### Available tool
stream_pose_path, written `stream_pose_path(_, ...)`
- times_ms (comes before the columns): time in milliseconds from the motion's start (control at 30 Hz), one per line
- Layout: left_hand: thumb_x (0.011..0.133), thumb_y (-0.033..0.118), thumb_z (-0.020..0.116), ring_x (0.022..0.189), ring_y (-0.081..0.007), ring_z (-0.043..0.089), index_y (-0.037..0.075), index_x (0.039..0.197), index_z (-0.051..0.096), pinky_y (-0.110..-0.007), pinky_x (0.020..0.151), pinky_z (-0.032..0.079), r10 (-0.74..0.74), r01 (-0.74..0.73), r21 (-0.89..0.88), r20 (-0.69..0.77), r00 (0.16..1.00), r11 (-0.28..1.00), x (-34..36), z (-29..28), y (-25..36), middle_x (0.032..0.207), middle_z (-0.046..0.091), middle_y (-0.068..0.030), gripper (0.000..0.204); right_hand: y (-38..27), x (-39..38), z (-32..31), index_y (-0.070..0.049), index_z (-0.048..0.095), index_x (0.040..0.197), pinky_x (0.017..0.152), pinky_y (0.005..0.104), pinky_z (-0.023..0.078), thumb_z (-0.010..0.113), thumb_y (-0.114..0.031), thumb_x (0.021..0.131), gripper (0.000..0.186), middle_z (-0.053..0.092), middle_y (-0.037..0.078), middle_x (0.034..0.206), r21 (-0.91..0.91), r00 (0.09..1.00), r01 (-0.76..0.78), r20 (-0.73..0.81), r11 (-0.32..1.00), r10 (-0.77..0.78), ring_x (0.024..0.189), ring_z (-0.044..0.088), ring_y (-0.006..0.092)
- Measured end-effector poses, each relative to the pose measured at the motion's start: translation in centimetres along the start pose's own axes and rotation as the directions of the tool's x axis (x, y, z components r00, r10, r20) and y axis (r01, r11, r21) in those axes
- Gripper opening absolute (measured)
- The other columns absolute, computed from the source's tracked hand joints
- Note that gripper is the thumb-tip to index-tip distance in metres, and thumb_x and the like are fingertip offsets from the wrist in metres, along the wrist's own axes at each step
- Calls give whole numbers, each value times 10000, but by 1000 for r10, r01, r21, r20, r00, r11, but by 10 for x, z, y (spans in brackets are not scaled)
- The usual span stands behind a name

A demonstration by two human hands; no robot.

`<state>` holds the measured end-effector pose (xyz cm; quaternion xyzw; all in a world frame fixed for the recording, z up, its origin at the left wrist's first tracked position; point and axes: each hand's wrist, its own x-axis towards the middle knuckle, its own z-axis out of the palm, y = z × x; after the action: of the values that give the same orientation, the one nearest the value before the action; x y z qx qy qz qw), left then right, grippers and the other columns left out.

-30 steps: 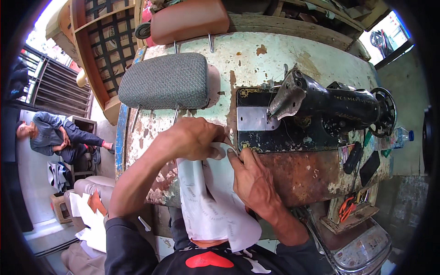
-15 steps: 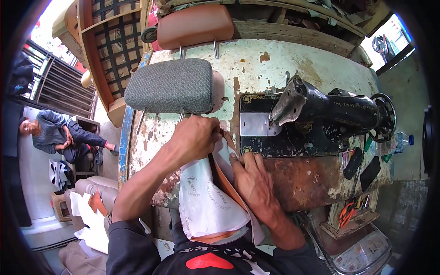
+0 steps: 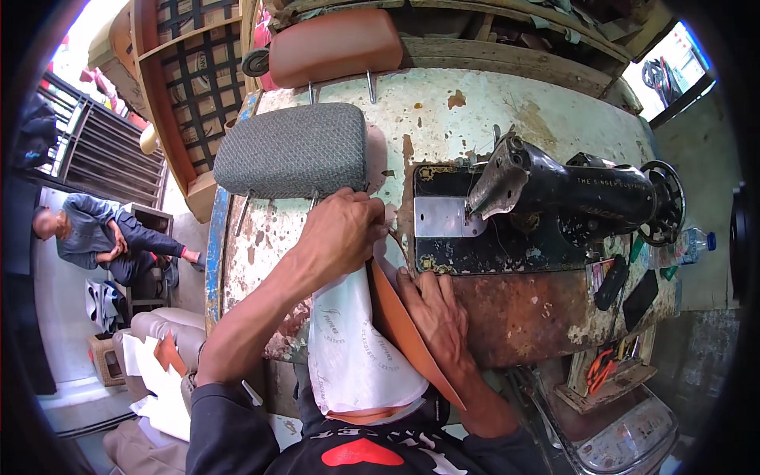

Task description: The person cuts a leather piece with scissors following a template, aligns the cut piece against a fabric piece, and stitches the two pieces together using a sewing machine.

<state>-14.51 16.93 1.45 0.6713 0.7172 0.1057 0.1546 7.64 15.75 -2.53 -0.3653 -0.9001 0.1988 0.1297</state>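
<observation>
One leather sheet (image 3: 408,332): between your hands, near the sewing machine (image 3: 590,186).
Left hand (image 3: 340,233): your fingers clamp its far end.
Right hand (image 3: 435,313): fingers at its edge; I cannot tell if clamped.

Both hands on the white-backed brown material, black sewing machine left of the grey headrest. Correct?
One slip: the black sewing machine stands right of the grey headrest, per the head view. The rest holds: left hand and right hand are both on the white-backed brown material.
</observation>
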Motion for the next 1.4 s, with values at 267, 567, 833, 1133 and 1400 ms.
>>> stream_pose_path(267,884,71,718,921,-432,666,-42,915,616,-494,839,543,41,0,-262,148,988,965,10,-11,-4,906,666,-218,155,-4,1,0,-23,651,1273,699,361,584,646,-68,939,336,534,84,1055,-134,995,83,-42,987,-90,965,587,260)
stream_pose_path(567,890,41,707,923,-456,650,-30,968,596,-515,811,519,28,-17,-279,34,999,960,3,-1,-4,936,635,-228,153,-7,2,-7,-16,660,1278,699,342,581,667,-60,883,398,539,76,1039,-165,996,89,-14,982,-92,957,574,248)
stream_pose_path(833,912,59,696,931,-462,658,-33,957,601,-513,811,533,-40,37,-255,-7,999,966,1,7,0,963,643,-231,139,-5,4,3,-14,658,1269,699,345,584,659,-63,899,373,560,87,1097,-118,996,79,-23,990,-82,966,575,254)
stream_pose_path(1133,936,105,692,935,-459,659,-21,955,597,-523,797,535,-86,59,-246,-100,991,968,-7,20,1,995,651,-226,159,-7,11,-5,51,674,1132,827,405,542,610,-84,906,271,608,186,1318,-194,974,225,51,955,-219,1016,591,292)
stream_pose_path(1400,929,104,705,940,-439,670,-2,995,637,-501,816,543,-214,179,-223,-143,966,958,-9,26,8,1000,671,-204,142,-6,27,-8,33,683,973,824,395,524,620,-70,843,177,632,235,1244,-196,963,268,74,943,-258,1022,605,278)
